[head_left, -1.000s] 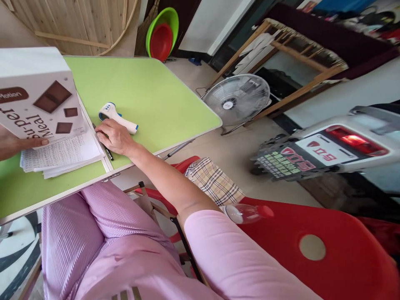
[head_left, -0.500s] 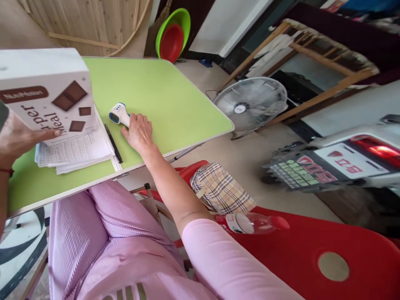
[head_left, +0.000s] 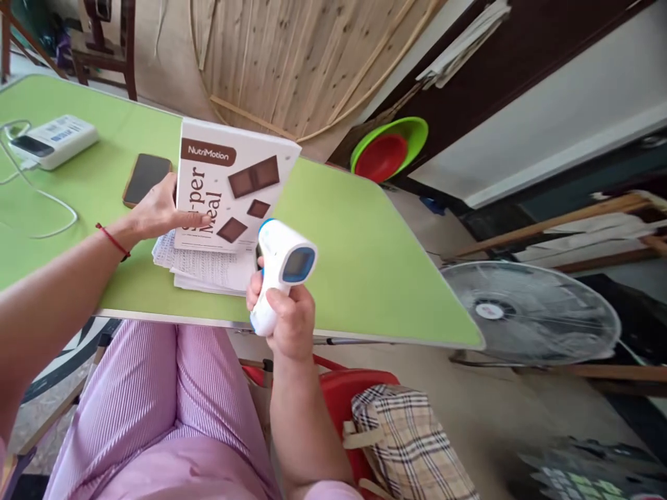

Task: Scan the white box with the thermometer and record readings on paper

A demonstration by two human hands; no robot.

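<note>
Over the green counter [head_left: 359, 264], right grip [head_left: 290, 319] clasps the white thermometer [head_left: 276, 243] by its handle, left grip [head_left: 159, 208] clutches the box [head_left: 213, 191]; hold both steady, screen [head_left: 299, 264] uncovered.

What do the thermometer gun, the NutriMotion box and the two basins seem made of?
Thermometer gun: probably hard plastic; smooth, rounded white shell with blue trim.
NutriMotion box: likely matte-looking printed cardboard; flat panels and straight edges.
Green basin and red basin: seemingly smooth plastic; solid bright color, rounded rims, though coated metal can't be ruled out.
</note>
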